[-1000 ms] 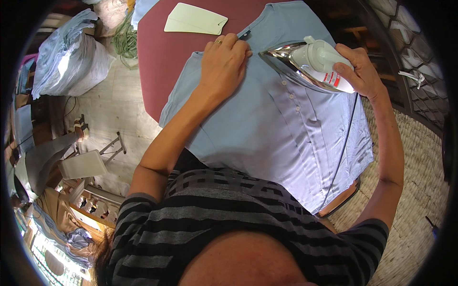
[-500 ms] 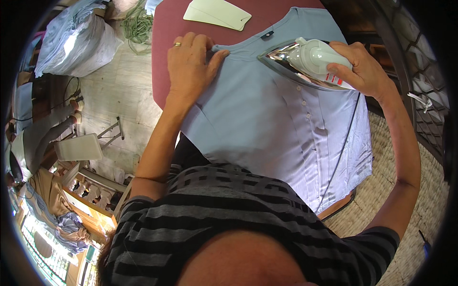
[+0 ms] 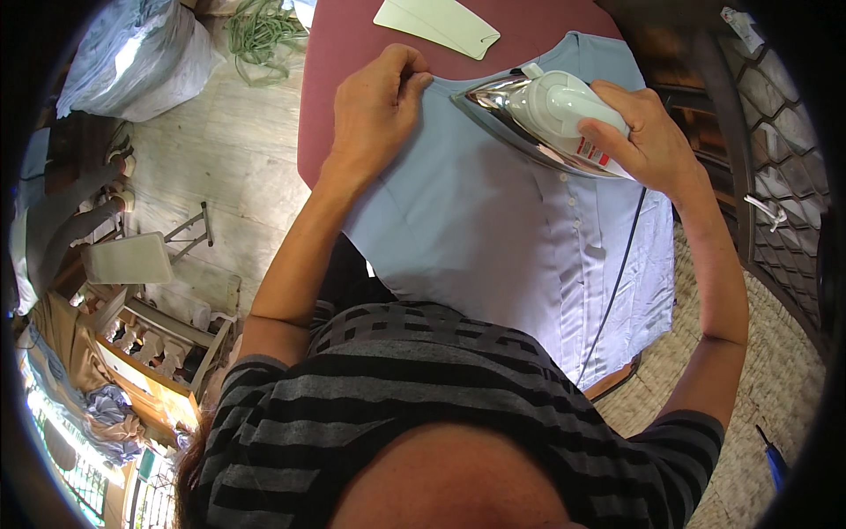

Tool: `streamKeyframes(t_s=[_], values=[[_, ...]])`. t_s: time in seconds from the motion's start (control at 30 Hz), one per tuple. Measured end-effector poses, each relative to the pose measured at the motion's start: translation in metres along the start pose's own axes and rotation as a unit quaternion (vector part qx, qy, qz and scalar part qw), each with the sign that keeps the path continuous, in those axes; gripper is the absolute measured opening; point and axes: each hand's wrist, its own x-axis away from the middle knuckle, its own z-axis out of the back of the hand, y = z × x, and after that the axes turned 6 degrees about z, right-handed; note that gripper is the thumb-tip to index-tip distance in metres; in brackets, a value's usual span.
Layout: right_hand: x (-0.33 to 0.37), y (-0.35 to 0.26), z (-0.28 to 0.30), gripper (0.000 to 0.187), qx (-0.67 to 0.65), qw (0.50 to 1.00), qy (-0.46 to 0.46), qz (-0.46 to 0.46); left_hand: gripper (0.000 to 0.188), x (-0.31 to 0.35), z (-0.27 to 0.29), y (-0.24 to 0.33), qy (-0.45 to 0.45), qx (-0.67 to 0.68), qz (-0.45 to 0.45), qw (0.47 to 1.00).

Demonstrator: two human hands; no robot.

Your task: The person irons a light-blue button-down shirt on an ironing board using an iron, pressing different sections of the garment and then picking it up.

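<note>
A light blue blouse [image 3: 476, 220] with a button placket is spread over a dark red ironing board [image 3: 339, 53]. My right hand [image 3: 648, 137] is closed round the handle of a white and pale green iron [image 3: 564, 110]. The iron's metal plate lies on the blouse just below the neckline, its tip toward the left. My left hand [image 3: 379, 110] pinches the blouse's edge at the upper left, thumb and fingers together. The iron's dark cord [image 3: 614, 282] runs down across the buttoned front. Wrinkles show along the blouse's lower right part.
A pale green card [image 3: 436, 25] lies at the board's far end. Large wrapped bundles [image 3: 141, 62] and green string [image 3: 263, 40] are on the floor at left, near a small folding stool [image 3: 129, 258] and another person's legs [image 3: 84, 212]. A metal lattice [image 3: 780, 132] borders the right.
The iron has slid a little left along the neckline, covering the collar label. My left hand's fingers have drawn together on the blouse's edge. The view has shifted slightly.
</note>
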Motion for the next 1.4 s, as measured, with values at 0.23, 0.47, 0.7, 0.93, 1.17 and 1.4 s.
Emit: streamKeyframes(t_s=[0.23,0.47,0.7,0.93,1.17,1.4], values=[[-0.019,-0.01,-0.011,0.033,-0.004,1.0,0.026,0.018,0.025,0.006,0.005,-0.006,0.036,-0.021,-0.061,0.997],[-0.03,-0.014,-0.025,0.036,0.031,0.997,0.067,0.008,0.033,0.044,0.035,0.007,-0.001,-0.108,0.001,0.994],[-0.039,-0.028,-0.033,0.039,0.057,0.995,0.081,-0.007,0.029,0.065,0.051,-0.016,-0.018,-0.092,0.023,0.995],[-0.053,-0.072,-0.068,0.025,0.036,0.987,0.135,-0.082,0.023,0.056,0.058,-0.028,-0.071,-0.041,0.01,0.997],[-0.007,-0.115,-0.12,0.043,-0.054,0.946,0.212,-0.239,0.019,0.048,0.074,-0.031,-0.159,0.016,-0.014,0.987],[-0.01,-0.157,-0.149,0.047,-0.106,0.908,0.268,-0.304,0.015,0.028,0.094,-0.048,-0.222,0.153,0.066,0.961]])
